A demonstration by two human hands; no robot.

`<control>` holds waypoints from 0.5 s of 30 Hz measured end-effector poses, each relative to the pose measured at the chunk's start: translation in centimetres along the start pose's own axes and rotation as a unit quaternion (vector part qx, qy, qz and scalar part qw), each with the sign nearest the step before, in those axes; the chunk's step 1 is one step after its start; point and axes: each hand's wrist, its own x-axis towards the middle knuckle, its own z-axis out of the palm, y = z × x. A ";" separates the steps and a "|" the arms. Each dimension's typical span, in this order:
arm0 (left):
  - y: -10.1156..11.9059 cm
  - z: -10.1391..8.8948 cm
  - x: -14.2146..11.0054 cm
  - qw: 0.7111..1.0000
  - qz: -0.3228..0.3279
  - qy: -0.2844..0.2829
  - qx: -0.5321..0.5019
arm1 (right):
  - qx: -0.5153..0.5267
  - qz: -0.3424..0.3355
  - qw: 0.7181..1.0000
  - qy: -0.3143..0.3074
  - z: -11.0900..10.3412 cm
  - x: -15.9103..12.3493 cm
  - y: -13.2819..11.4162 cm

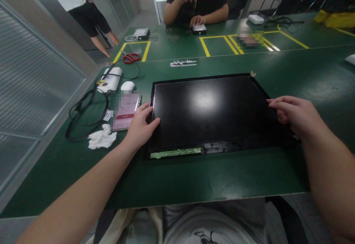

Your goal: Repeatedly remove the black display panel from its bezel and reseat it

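Observation:
A black LCD display panel (pixel 216 114) lies flat on the green table, its dark screen reflecting a bright spot. A narrow green circuit board (pixel 176 153) runs along its near left edge. My left hand (pixel 142 125) rests on the panel's left edge, fingers stretched out and thumb apart on the screen side. At the right edge, my right hand (pixel 294 114) is closed in a pinch, fingertips by the frame; whatever is between them is too small to make out. A small pale tab (pixel 253 74) sticks up at the far right corner.
Left of the panel are a phone (pixel 127 112), crumpled tissue (pixel 102 137), white mouse (pixel 128 86), white device (pixel 110 80) and black cable (pixel 87 103). Beyond are red-handled scissors (pixel 131 58), a clear cup (pixel 134 45) and white strips (pixel 183 63). Opposite, a person handles a hard drive (pixel 199 29).

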 end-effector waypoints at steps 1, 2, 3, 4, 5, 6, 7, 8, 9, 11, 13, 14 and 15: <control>0.0 0.0 0.0 1.000 0.000 -0.001 -0.001 | 0.002 0.000 1.000 0.000 0.0 0.0 0.0; 0.0 0.0 0.0 1.000 -0.001 -0.002 -0.001 | 0.003 0.000 1.000 0.000 0.0 0.0 0.0; 0.0 -0.1 0.0 1.000 -0.002 -0.003 -0.001 | 0.004 0.001 1.000 0.000 0.0 0.0 0.0; -0.1 -0.1 0.0 1.000 -0.003 -0.004 0.001 | 0.003 0.000 1.000 0.000 0.0 0.0 0.0; -0.1 -0.1 0.0 1.000 -0.002 -0.005 0.003 | 0.002 -0.001 1.000 0.000 0.0 0.0 0.0; -0.1 -0.1 0.0 1.000 -0.001 -0.005 0.005 | -0.001 -0.003 1.000 0.001 0.0 0.0 -0.1; -0.1 -0.1 0.1 1.000 0.000 -0.005 0.008 | -0.004 -0.004 1.000 0.002 0.0 0.0 -0.1; -0.1 -0.1 0.1 1.000 0.000 -0.006 0.012 | -0.006 -0.005 1.000 0.003 0.0 0.0 -0.1; -0.1 -0.1 0.1 1.000 0.000 -0.008 0.016 | -0.007 -0.005 1.000 0.003 0.0 0.0 -0.1; 0.0 -0.1 0.1 1.000 -0.003 -0.013 0.023 | -0.006 -0.004 1.000 0.004 0.1 0.0 -0.2; 0.0 -0.2 0.1 0.999 -0.003 -0.018 0.027 | -0.005 -0.004 1.000 0.007 0.1 -0.1 -0.4; 0.1 -0.2 0.1 0.999 -0.003 -0.018 0.027 | -0.008 -0.005 1.000 0.010 0.2 -0.2 -0.4; 0.1 -0.2 0.1 0.999 -0.002 -0.019 0.026 | -0.013 -0.006 1.000 0.012 0.2 -0.2 -0.5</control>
